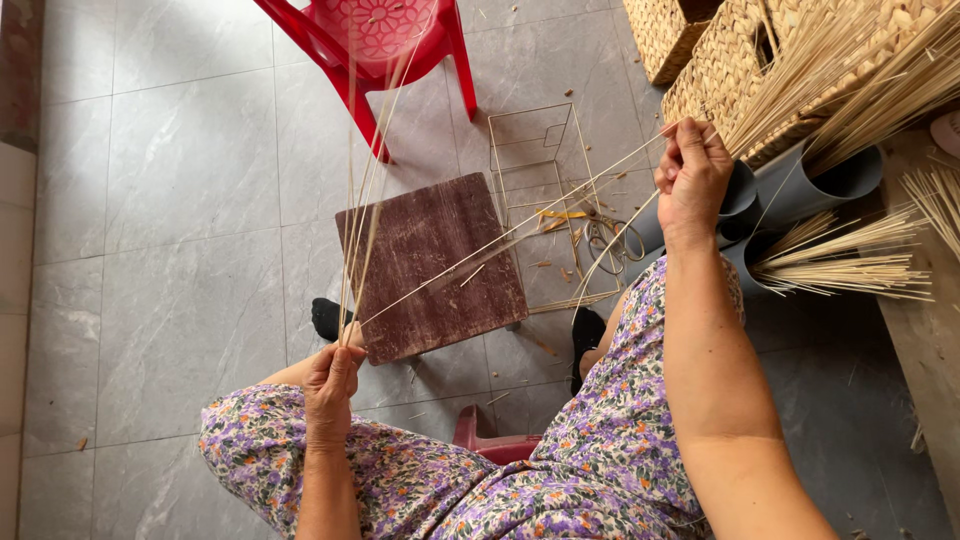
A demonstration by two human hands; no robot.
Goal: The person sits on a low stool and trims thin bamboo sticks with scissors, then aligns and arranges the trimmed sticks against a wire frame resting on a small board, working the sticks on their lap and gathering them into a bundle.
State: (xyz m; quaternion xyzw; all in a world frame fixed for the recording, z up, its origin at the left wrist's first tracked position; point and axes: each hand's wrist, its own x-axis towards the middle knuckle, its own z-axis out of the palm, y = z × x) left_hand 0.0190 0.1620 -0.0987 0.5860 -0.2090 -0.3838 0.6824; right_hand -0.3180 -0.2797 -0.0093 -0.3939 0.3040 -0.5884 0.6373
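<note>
Hands — two | strand — one | pipes — three

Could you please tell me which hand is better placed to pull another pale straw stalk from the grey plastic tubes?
Probably the right hand: raised beside the grey plastic tubes of pale straw stalks, pinching one stalk's end. The left hand grips upright stalks over the lap, farther away.
</note>
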